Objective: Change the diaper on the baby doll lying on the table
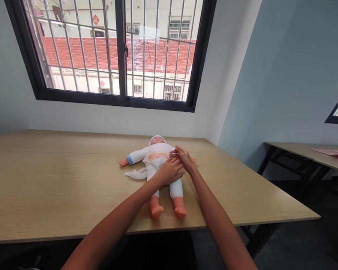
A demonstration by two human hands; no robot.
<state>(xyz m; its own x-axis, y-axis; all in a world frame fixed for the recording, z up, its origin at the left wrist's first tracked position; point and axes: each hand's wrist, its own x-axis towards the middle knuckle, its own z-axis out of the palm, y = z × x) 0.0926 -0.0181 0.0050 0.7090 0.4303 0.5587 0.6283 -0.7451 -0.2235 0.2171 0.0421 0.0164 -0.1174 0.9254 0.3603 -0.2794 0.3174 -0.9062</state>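
A baby doll (142,153) lies on its back on the table, head toward the window and bare feet toward me. It wears a white cap and white clothes with blue cuffs. Around its hips is a white diaper (154,160) with a coloured print at the front. One diaper wing lies spread out on the table at the left. My left hand (169,171) is closed at the diaper's right side, its fingertips partly hidden. Just beyond it, my right hand (182,154) pinches a thin white edge of the diaper.
The wooden table (73,187) has its front edge close to me. Behind it is a barred window (120,98) in a pale wall. At the right stands another table (295,150) with a pink cloth (333,153) on it.
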